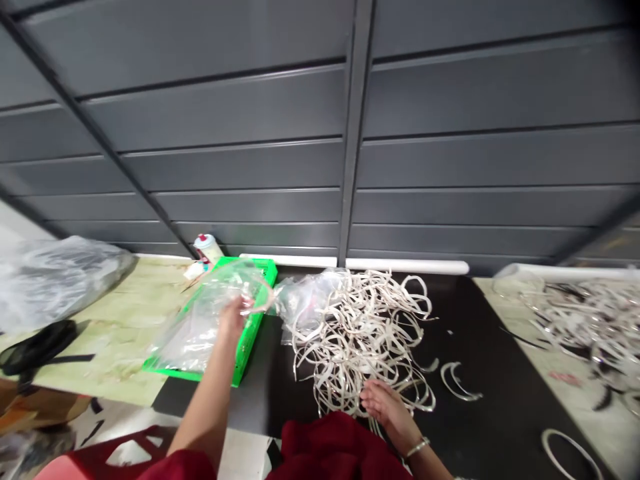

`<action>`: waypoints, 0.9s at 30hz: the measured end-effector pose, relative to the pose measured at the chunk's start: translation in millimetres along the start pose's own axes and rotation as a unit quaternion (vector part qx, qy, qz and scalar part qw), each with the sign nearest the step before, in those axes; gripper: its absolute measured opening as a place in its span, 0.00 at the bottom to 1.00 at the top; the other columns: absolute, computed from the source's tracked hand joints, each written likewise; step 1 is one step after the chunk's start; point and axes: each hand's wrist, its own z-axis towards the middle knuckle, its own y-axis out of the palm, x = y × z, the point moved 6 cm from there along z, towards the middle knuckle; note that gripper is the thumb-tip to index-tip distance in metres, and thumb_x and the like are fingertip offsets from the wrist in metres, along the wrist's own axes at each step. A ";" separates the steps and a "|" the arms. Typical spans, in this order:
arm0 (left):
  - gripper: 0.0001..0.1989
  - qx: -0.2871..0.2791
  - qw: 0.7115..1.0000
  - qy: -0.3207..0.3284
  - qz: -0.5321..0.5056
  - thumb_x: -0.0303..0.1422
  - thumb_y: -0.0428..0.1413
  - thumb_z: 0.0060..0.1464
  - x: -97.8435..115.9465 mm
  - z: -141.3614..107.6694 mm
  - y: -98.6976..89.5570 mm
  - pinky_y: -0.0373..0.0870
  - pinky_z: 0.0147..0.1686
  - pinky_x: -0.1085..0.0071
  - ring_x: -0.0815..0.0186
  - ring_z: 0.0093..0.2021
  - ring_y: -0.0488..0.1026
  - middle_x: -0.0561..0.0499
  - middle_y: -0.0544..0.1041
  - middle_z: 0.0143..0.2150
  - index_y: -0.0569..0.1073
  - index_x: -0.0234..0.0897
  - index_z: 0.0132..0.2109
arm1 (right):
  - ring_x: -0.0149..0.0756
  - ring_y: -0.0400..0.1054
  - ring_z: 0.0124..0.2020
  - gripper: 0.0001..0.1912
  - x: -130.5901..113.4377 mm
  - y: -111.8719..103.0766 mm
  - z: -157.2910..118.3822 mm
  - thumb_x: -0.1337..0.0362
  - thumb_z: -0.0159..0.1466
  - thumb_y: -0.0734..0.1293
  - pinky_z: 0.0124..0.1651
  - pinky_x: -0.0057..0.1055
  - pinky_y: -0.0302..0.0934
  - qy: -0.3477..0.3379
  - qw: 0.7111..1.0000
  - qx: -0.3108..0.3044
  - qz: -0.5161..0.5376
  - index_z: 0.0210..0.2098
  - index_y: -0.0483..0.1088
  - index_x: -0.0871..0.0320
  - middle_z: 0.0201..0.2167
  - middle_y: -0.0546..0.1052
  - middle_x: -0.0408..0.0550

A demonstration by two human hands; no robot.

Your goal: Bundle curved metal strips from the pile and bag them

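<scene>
My left hand (pixel 231 320) is over the green basket (pixel 267 267), closed on a thin, pale curved strip (pixel 266 301) that arches to the right of the fingers. Under and around that hand, clear plastic bags (pixel 193 333) fill the basket. A large tangled pile of similar pale, glossy-edged curved strips (pixel 360 333) lies on the black mat. At the pile's near edge is my right hand (pixel 385 407), its fingers stretched out and nothing visibly gripped. Whether its fingertips touch the strips I cannot tell.
More clear plastic (pixel 307 300) lies between basket and pile. Loose strips (pixel 457 383) and a ring-like one (pixel 570 453) rest on the mat (pixel 495 360). Another heap (pixel 595 327) is at right. A bottle (pixel 209 248) stands behind the basket, before a grey panelled wall (pixel 250 160).
</scene>
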 end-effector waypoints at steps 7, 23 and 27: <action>0.07 0.195 0.981 -0.021 -0.008 0.26 0.51 0.50 3.3 24.2 -47.9 0.61 0.29 0.74 0.72 0.23 0.65 0.60 0.64 0.23 0.64 0.38 0.38 | 0.35 0.69 0.21 0.15 15.3 -7.2 4.3 0.52 0.45 0.71 0.26 0.29 0.61 -0.017 1.000 0.000 -0.017 0.27 0.70 0.54 0.21 0.76 0.43; 0.22 -0.116 0.958 -0.208 0.161 0.41 0.64 0.35 -194.0 -99.3 35.8 0.66 0.35 0.70 0.61 0.36 0.77 0.46 0.78 0.38 0.74 0.36 0.39 | 0.42 0.67 0.41 0.19 -80.8 -73.3 89.8 0.53 0.56 0.60 0.43 0.37 0.62 -0.198 0.904 0.185 -0.331 0.41 0.66 0.59 0.40 0.73 0.52; 0.23 -0.130 0.946 -0.234 0.185 0.42 0.64 0.35 -209.7 -100.8 34.6 0.67 0.34 0.69 0.59 0.35 0.77 0.46 0.79 0.35 0.74 0.35 0.39 | 0.46 0.63 0.51 0.24 -115.9 -78.9 135.3 0.64 0.54 0.65 0.52 0.40 0.57 -0.181 0.858 0.195 -0.439 0.50 0.64 0.60 0.49 0.68 0.56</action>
